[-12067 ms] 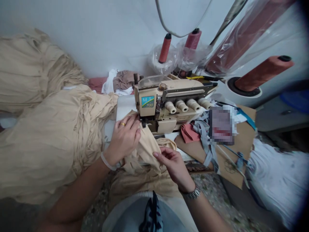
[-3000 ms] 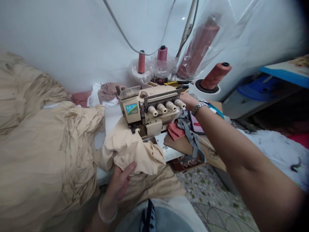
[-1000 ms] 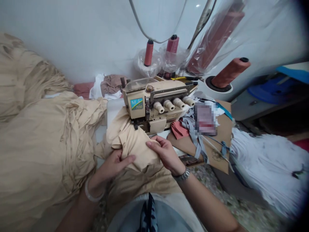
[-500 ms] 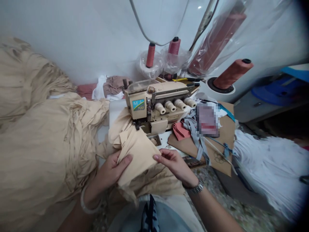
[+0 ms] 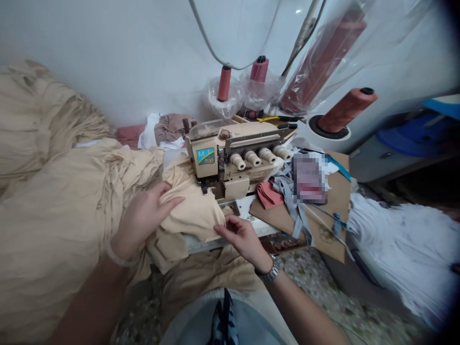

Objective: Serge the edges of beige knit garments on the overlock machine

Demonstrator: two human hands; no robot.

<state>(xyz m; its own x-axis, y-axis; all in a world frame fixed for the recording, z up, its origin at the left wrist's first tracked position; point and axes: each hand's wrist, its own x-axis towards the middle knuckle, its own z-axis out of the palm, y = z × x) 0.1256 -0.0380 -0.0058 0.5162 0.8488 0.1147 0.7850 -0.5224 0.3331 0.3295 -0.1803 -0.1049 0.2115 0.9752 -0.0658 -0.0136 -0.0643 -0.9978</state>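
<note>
A piece of beige fabric [image 5: 194, 215] lies at the front of a cream overlock sewing machine [image 5: 237, 148], its far edge under the presser foot [image 5: 204, 187]. My left hand [image 5: 151, 211] grips the bunched left side of the cloth, thumb on top and fingertips near the machine. Between thumb and fingers my right hand [image 5: 240, 235] pinches the near right corner of the same fabric. Part of the cloth hangs over the table's front edge. The needle itself is too small to make out.
Large heaps of beige fabric [image 5: 61, 225] fill the left side. Thread cones, including an orange-red one [image 5: 347, 110], stand behind and to the right. Cardboard [image 5: 323, 230] with cloth scraps lies right of the machine, beside a pile of white fabric [image 5: 402, 249].
My left hand has moved up and left, closer to the machine. My right hand has come slightly left. The fabric now lies flatter and closer to the presser foot.
</note>
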